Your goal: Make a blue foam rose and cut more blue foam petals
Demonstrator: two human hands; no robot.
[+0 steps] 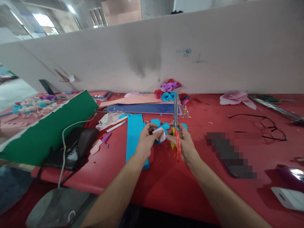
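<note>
My left hand (147, 139) pinches a small pale pink and blue paper piece (161, 134) above the red table. My right hand (184, 142) has its fingers around scissors (176, 126) with orange and yellow handles, the blades pointing up and away. Its fingertips also touch the right side of the paper piece. Small blue paper pieces (155, 122) lie just beyond my hands. A long folded strip of blue paper (134, 136) rests to the left, partly behind my left wrist.
Paper flowers (169, 90) sit by the white partition (99, 60). Eyeglasses (273, 127), a blurred dark object (230, 155) and a white adapter (288, 198) lie right. Left are a white pen (116, 126), a black bag (82, 142) and a green board (52, 129).
</note>
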